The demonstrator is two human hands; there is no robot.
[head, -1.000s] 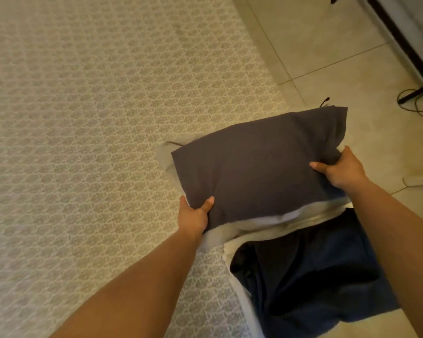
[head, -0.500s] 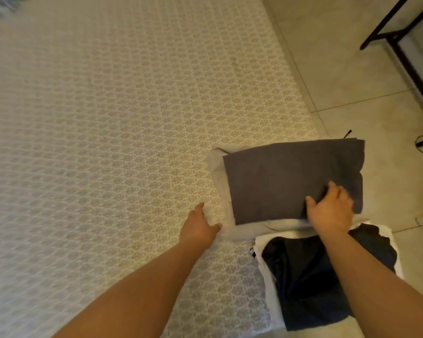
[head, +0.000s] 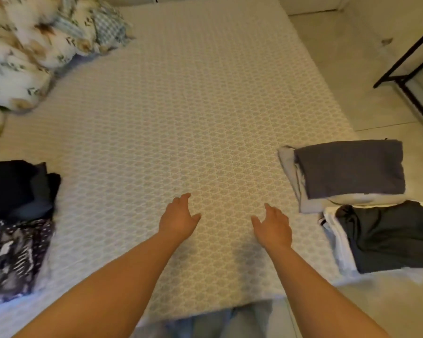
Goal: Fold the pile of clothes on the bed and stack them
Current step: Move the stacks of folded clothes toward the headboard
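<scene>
I have let go of the folded grey garment (head: 351, 168) on the right stack; my left hand (head: 178, 219) and right hand (head: 274, 226) hover empty, fingers apart, ready for the unfolded pile (head: 15, 215) at left.

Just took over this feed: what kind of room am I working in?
Most likely a bedroom: a patterned mattress, floral bedding bunched at its far corner, and folded clothes stacked along its edge.

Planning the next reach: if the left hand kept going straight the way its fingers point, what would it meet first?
The left hand points up the bed, slightly right. That line looks free: only bare patterned mattress cover, as far as this view shows. The unfolded clothes pile lies off to its left.
</scene>
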